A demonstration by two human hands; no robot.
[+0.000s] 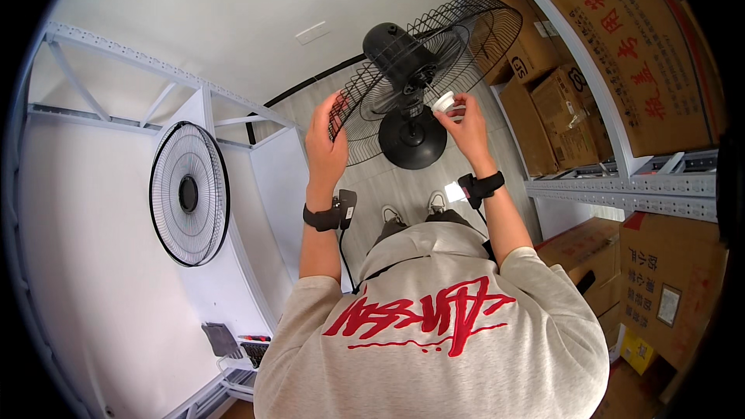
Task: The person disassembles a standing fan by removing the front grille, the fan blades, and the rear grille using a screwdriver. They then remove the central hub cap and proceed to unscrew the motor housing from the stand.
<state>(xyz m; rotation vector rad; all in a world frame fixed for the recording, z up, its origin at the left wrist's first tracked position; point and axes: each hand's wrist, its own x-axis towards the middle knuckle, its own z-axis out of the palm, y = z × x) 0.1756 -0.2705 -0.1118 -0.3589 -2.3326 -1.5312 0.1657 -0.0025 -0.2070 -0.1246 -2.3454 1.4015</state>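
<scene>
A black standing fan is in front of me, with its round base (403, 154) on the floor and its dark motor housing (396, 50) at the back. Its wide wire grille (497, 19) tilts across the view, with see-through fan blades visible behind the wires. My left hand (327, 140) is closed on the grille's left edge. Between the fingertips and thumb of my right hand (467, 128) is a white round plastic knob (443, 102), close to the fan's middle. I cannot tell whether the knob touches the fan.
A loose round front grille (188, 225) with a black rim lies on the white shelf (85, 209) at left. Small tools (254, 349) lie lower on that side. Metal racking (652, 186) holds several cardboard boxes (660, 54) at right. A white wall (233, 0) stands behind.
</scene>
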